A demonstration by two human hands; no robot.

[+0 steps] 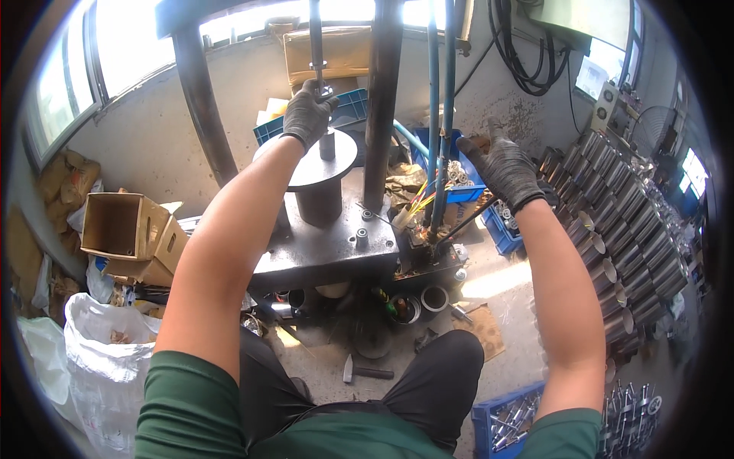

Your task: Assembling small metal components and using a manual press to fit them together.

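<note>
My left hand (308, 115), in a dark grey knitted glove, is closed around a small shiny metal part (327, 92) under the vertical rod (316, 38) of a press. Just below it, a short metal post (327, 145) rises from a round steel plate (336, 164). That plate sits on a thick dark cylinder (319, 203) on the machine's steel bed (321, 256). My right hand (506, 168), gloved alike, is raised to the right with thumb and forefinger apart. A black lever rod (466, 219) slants up toward its wrist; I see no grip on it.
Dark columns (380, 115) and blue hoses (434, 107) stand beside the rod. Blue bins (501, 233) of metal parts and stacked steel tubes (612, 222) lie right. A cardboard box (115, 226) and white sack (103, 367) stand left. A hammer (367, 372) lies between my feet.
</note>
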